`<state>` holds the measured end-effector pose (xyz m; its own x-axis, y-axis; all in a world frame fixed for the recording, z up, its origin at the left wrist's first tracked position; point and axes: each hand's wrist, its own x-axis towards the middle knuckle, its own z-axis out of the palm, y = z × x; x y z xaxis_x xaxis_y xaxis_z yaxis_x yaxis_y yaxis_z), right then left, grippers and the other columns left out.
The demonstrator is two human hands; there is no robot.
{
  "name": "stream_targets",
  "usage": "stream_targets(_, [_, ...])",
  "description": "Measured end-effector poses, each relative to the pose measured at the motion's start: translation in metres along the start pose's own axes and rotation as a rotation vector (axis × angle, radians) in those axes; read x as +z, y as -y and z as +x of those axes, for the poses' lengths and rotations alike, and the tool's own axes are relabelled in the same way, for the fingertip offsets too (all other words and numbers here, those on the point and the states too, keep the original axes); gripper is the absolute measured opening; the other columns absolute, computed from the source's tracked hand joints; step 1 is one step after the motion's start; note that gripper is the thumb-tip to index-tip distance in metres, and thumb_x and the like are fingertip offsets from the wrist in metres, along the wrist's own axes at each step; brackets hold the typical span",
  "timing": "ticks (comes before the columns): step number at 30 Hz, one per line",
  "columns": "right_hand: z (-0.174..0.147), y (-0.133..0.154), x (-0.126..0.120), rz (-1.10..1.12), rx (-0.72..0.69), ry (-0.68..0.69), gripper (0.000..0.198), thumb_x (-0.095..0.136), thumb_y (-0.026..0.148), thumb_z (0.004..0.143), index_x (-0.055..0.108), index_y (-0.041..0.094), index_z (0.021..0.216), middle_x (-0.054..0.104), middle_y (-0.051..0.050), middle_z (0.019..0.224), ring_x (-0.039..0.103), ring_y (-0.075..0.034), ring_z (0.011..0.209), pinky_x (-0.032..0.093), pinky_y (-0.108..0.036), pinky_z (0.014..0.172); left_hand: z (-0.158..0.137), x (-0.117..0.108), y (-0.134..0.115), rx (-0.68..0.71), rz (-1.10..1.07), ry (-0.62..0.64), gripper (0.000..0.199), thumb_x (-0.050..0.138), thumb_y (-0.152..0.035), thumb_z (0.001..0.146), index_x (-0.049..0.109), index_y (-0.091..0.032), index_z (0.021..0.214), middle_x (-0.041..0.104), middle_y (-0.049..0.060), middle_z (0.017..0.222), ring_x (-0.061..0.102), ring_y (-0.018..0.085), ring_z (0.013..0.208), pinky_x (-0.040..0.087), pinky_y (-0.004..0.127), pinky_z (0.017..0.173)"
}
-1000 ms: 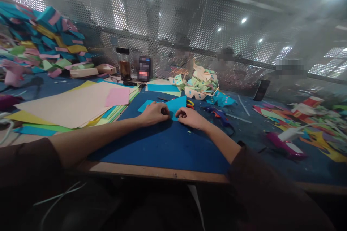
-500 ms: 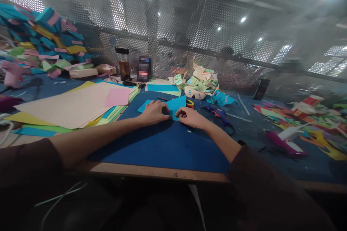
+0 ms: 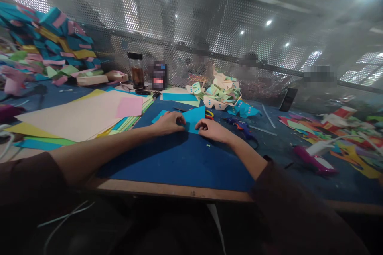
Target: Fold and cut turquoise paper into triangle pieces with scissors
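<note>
A piece of bright blue paper (image 3: 194, 118) rests on the blue tabletop between my hands, its upper right corner pointing away from me. My left hand (image 3: 167, 122) is closed, thumb and curled fingers at the paper's left edge. At the lower right edge, my right hand (image 3: 214, 129) pinches the sheet with bent fingers. Another bit of blue paper (image 3: 160, 116) shows behind my left hand. Just beyond the sheet lie scissors with a yellow handle (image 3: 210, 114), partly covered. A blue glue gun (image 3: 241, 124) with an orange trigger lies past my right hand.
Stacked coloured paper (image 3: 68, 115) lies at left, below a heap of folded blue and pink pieces (image 3: 60, 44). Behind stand a lidded bottle (image 3: 137, 73), a phone (image 3: 159, 75) and a pile of paper cutouts (image 3: 223, 91). A purple device (image 3: 317, 161) and paper scraps (image 3: 356, 155) lie right.
My hands have moved slightly apart along the lower edge of the blue paper, showing more of it between them. The rest looks the same.
</note>
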<state>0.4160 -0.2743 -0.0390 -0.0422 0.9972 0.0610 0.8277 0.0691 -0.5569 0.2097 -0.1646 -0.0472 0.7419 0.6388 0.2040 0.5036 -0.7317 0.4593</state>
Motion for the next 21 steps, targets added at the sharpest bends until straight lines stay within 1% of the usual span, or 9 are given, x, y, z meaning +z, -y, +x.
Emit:
stream_targets(4, [0.0, -0.003, -0.001, 0.034, 0.006, 0.037, 0.025, 0.06, 0.011, 0.076, 0.068, 0.016, 0.099, 0.067, -0.004, 0.087, 0.06, -0.015, 0.076, 0.043, -0.025, 0.067, -0.002, -0.005, 0.002, 0.005, -0.047, 0.015, 0.028, 0.067, -0.031, 0.072, 0.072, -0.016, 0.094, 0.073, 0.008, 0.097, 0.066, 0.023, 0.091, 0.047, 0.029, 0.079])
stream_targets(8, [0.001, -0.007, -0.003, 0.049, -0.016, 0.06, 0.025, 0.06, 0.011, 0.076, 0.067, 0.015, 0.1, 0.065, -0.004, 0.087, 0.06, -0.016, 0.076, 0.043, -0.025, 0.066, -0.002, -0.01, 0.005, 0.01, -0.09, 0.051, 0.029, 0.066, -0.03, 0.07, 0.071, -0.015, 0.096, 0.073, 0.007, 0.097, 0.066, 0.022, 0.091, 0.047, 0.029, 0.079])
stream_targets(13, [0.002, -0.013, -0.005, 0.079, -0.054, 0.086, 0.026, 0.06, 0.01, 0.076, 0.066, 0.014, 0.101, 0.064, -0.004, 0.087, 0.06, -0.016, 0.078, 0.045, -0.026, 0.069, 0.0, -0.012, 0.012, -0.014, -0.113, 0.079, 0.032, 0.066, -0.027, 0.067, 0.071, -0.015, 0.096, 0.072, 0.005, 0.093, 0.065, 0.021, 0.089, 0.046, 0.028, 0.077])
stream_targets(21, [0.0, -0.016, -0.01, 0.115, -0.053, 0.127, 0.028, 0.06, 0.009, 0.076, 0.065, 0.014, 0.103, 0.063, -0.004, 0.088, 0.059, -0.016, 0.079, 0.046, -0.026, 0.072, 0.0, -0.019, 0.021, -0.011, -0.144, 0.113, 0.035, 0.064, -0.027, 0.065, 0.072, -0.016, 0.096, 0.07, 0.004, 0.087, 0.063, 0.021, 0.086, 0.045, 0.028, 0.075])
